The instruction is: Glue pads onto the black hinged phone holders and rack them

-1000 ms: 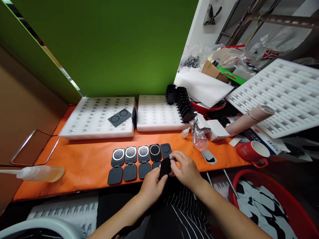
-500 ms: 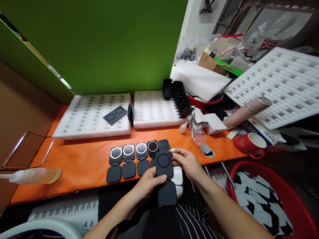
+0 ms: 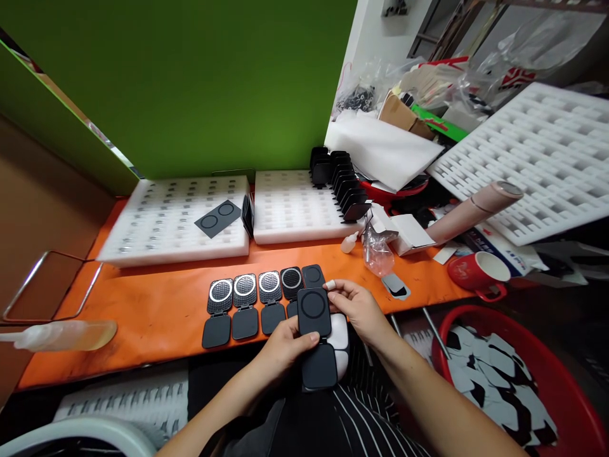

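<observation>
My left hand (image 3: pixel 287 348) grips a black hinged two-panel pad (image 3: pixel 313 307), which looks like a folding wireless charger, with the thumb on top near the hinge. A dark ring shows on its upper panel. At that panel's upper right edge, my right hand (image 3: pixel 354 309) pinches the corner; one fingertip wears a white cover. Behind the pad, white rounded pieces (image 3: pixel 339 333) partly show at my lap. Left of my hands lies a row of several similar opened pads (image 3: pixel 245 322), with silver or white rings on their meshed upper panels. A dark ringed panel (image 3: pixel 313 276) lies just beyond the held pad.
Two white foam trays (image 3: pixel 185 249) stand at the back, one with a dark two-ring sheet (image 3: pixel 217 219), the other with upright black plates (image 3: pixel 352 204). At right are a red mug (image 3: pixel 469 273), a pink tumbler (image 3: pixel 476 209) and a red basin (image 3: pixel 578 387). A bottle (image 3: pixel 66 336) lies left.
Both hands keep their grip on the black pad, which barely shifts. The whole view drifts slightly.
</observation>
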{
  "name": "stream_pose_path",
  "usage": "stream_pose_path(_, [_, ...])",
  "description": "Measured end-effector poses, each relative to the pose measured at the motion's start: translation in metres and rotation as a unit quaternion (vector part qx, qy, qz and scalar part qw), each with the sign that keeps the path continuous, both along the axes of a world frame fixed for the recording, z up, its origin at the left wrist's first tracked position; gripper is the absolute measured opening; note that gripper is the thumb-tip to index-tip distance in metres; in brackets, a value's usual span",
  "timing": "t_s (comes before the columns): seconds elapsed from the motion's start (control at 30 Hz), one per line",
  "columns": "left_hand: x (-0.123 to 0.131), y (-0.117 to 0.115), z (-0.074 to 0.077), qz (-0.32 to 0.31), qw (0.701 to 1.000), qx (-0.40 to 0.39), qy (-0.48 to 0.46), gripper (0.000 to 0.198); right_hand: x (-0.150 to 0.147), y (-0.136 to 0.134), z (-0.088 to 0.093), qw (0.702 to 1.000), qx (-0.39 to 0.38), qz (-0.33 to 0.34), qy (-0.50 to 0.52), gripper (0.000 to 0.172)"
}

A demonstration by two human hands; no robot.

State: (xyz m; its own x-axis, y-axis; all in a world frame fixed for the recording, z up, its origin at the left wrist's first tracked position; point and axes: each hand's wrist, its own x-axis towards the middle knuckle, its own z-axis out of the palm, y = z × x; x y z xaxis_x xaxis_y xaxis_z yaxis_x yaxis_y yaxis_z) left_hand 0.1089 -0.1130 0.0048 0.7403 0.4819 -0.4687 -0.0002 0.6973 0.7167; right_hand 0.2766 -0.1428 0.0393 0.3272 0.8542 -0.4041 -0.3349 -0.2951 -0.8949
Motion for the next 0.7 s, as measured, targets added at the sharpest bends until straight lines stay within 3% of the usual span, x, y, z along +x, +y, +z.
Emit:
stream_pose_path(0.4, [0.003, 0.003, 0.007, 0.007, 0.993, 0.099, 0.061, 0.047, 0.000, -0.001, -0.007, 0.996, 0.046, 0.011, -0.074, 0.021])
stream_pose_path(0.57, [0.004, 0.006, 0.001, 0.018, 0.986, 0.127, 0.102, 0.052, 0.015, -0.013, -0.019, 0.984, 0.064, -0.046, -0.158, 0.019])
stream_pose_path(0.7, [0.005, 0.007, -0.010, 0.012, 0.989, 0.095, 0.110, 0.058, 0.048, -0.034, -0.034, 0.966, 0.037, -0.142, -0.215, 0.025])
